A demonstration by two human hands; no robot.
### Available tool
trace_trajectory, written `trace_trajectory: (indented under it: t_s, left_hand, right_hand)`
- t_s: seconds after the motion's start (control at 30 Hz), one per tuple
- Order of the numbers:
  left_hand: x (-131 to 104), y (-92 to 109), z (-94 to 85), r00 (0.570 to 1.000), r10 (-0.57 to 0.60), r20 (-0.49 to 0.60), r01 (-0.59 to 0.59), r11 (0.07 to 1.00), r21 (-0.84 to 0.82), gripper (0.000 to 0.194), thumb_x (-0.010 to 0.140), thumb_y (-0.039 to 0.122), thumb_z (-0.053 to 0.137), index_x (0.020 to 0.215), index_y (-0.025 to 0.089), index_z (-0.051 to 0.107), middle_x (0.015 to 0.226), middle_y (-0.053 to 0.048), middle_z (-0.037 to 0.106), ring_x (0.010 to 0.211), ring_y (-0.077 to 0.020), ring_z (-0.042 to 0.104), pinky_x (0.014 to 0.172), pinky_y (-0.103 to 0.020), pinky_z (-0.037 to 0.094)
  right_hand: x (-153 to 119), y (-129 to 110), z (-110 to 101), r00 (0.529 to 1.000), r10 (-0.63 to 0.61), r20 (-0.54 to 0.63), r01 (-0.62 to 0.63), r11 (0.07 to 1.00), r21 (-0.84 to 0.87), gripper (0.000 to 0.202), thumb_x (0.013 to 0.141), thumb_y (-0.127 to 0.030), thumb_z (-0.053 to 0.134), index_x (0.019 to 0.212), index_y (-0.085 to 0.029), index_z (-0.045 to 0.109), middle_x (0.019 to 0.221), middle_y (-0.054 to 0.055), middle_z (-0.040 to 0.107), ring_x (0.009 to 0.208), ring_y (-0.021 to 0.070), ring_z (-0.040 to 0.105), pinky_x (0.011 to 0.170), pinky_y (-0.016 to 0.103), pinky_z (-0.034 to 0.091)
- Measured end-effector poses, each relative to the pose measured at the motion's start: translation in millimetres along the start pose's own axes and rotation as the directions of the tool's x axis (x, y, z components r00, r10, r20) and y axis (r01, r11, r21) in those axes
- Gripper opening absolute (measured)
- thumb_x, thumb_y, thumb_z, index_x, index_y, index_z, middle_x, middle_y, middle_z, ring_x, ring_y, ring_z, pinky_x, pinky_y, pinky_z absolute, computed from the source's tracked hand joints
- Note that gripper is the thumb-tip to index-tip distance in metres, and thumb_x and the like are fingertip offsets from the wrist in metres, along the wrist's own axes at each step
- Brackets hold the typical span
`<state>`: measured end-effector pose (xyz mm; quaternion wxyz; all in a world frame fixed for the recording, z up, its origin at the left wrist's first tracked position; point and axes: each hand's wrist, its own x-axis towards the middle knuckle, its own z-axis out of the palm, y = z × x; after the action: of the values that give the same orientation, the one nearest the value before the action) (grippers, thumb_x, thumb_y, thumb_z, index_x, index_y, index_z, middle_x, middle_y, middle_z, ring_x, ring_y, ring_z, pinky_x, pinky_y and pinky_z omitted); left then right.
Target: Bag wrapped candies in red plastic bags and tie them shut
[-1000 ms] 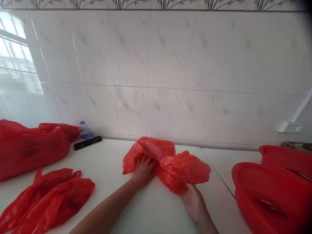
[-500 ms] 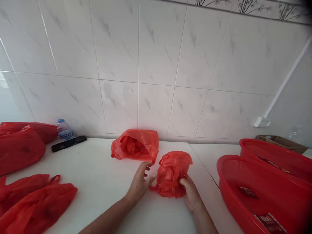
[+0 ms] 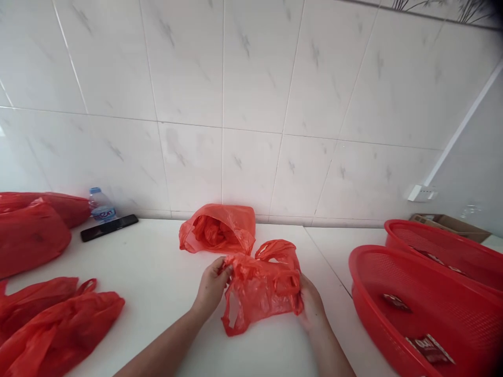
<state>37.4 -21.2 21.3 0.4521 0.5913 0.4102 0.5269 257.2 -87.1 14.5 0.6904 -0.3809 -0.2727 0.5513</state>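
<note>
Between my hands a thin red plastic bag [image 3: 261, 293] is spread out over the white table, its loop handles showing at the left and right. My left hand [image 3: 212, 285] pinches the bag's upper left edge. At the other side my right hand [image 3: 312, 301] holds its right edge, with some fingers hidden behind the plastic. Just beyond, another red plastic bag [image 3: 236, 220] lies on its side against the wall, its mouth facing left and crumpled red plastic inside.
Two red plastic baskets [image 3: 365, 293] stand at the right, the nearer one with small dark red packets [image 3: 430, 349] inside. Several red bags [image 3: 74, 319] lie at the left. A black phone [image 3: 110, 228] and a water bottle [image 3: 102, 207] sit near the wall. Behind the baskets is a cardboard box [image 3: 451, 226].
The crumpled bag is now spread wider. My left hand has closed on its left edge, having been open beside it. My right hand keeps hold of the right side.
</note>
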Motion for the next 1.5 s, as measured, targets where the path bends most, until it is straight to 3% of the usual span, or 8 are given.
trace_trajectory:
  t_s: [0.23,0.43,0.53,0.67,0.83,1.03,1.33,1.5]
  left_hand:
    - [8.4,8.4,-20.0,0.966,0.043,-0.257,-0.057,0.997,-0.048,0.016,0.082,0.035,0.051,0.08,0.019,0.054,0.068,0.004,0.053,0.057,-0.0103,0.048,0.051,-0.021,0.042]
    - [25.5,5.1,-52.1,0.853,0.113,-0.509,-0.125,0.992,0.011,0.029,0.078,0.025,0.049,0.107,0.021,0.049,0.082,0.001,0.055,0.058,-0.0098,0.052,0.05,-0.021,0.045]
    - [32.1,2.2,-66.2,0.792,0.196,-0.578,-0.156,0.981,0.119,0.051,0.073,0.016,0.044,0.122,0.026,0.04,0.101,-0.003,0.056,0.073,-0.0123,0.058,0.062,-0.026,0.051]
    - [33.5,2.3,-78.7,0.725,0.371,-0.58,-0.144,0.905,0.399,0.04,0.072,0.015,0.045,0.111,0.022,0.052,0.114,-0.008,0.046,0.103,-0.0236,0.052,0.087,-0.043,0.047]
    - [29.1,-0.5,-73.7,0.792,0.566,-0.229,-0.239,0.632,0.737,0.029,0.072,0.023,0.058,0.102,0.02,0.058,0.119,-0.012,0.045,0.12,-0.033,0.038,0.104,-0.051,0.029]
    - [44.3,-11.7,-50.5,0.873,0.45,0.188,-0.377,0.377,0.846,0.023,0.079,0.015,0.048,0.096,0.024,0.06,0.119,-0.008,0.057,0.11,-0.0277,0.051,0.096,-0.041,0.04]
    - [101.3,-13.7,-17.8,0.964,0.236,0.125,-0.197,0.31,0.93,0.035,0.081,0.043,0.057,0.094,0.011,0.062,0.128,-0.022,0.048,0.114,-0.0425,0.044,0.091,-0.054,0.038]
    - [108.1,-23.7,-18.3,0.994,0.07,0.079,-0.098,0.346,0.933,0.032,0.083,0.04,0.059,0.101,0.013,0.061,0.125,-0.015,0.052,0.112,-0.0327,0.049,0.091,-0.051,0.041]
  right_hand:
    - [9.6,2.2,-17.5,0.986,0.004,-0.169,0.019,0.991,0.133,0.018,0.071,-0.033,0.069,0.073,-0.019,0.058,0.063,-0.003,0.057,0.054,0.0093,0.051,0.047,0.02,0.044]
    - [17.8,-1.6,-38.0,0.981,0.034,-0.19,0.003,0.982,0.191,0.018,0.07,-0.031,0.071,0.079,-0.019,0.06,0.066,-0.001,0.058,0.054,0.0089,0.053,0.045,0.019,0.046]
    - [18.0,-0.3,-38.1,0.983,0.024,-0.182,0.009,0.984,0.178,0.019,0.068,-0.028,0.073,0.079,-0.02,0.06,0.068,-0.001,0.059,0.057,0.01,0.054,0.047,0.021,0.048]
    - [16.4,2.6,-35.5,0.988,0.002,-0.157,0.021,0.989,0.147,0.019,0.066,-0.024,0.075,0.078,-0.02,0.06,0.067,-0.002,0.058,0.056,0.0101,0.052,0.048,0.022,0.049]
    - [12.0,4.2,-30.3,0.995,-0.017,-0.094,0.024,0.997,0.076,0.022,0.068,-0.021,0.073,0.085,-0.019,0.06,0.072,-0.003,0.059,0.058,0.008,0.05,0.051,0.019,0.045]
    - [9.1,0.4,-25.3,0.997,-0.05,-0.066,0.047,0.998,-0.047,0.046,0.072,-0.023,0.066,0.115,-0.032,0.053,0.078,-0.006,0.061,0.06,0.0092,0.049,0.055,0.021,0.042]
    - [12.4,-0.8,-22.5,0.999,-0.031,0.018,0.031,1.0,0.001,0.004,0.067,-0.019,0.058,0.071,-0.018,0.06,0.067,-0.001,0.056,0.063,0.0126,0.047,0.06,0.026,0.043]
    - [6.0,-6.1,-21.7,1.0,-0.025,-0.008,0.026,0.999,0.024,0.008,0.069,-0.023,0.056,0.064,-0.018,0.054,0.063,-0.002,0.05,0.059,0.0109,0.042,0.054,0.023,0.039]
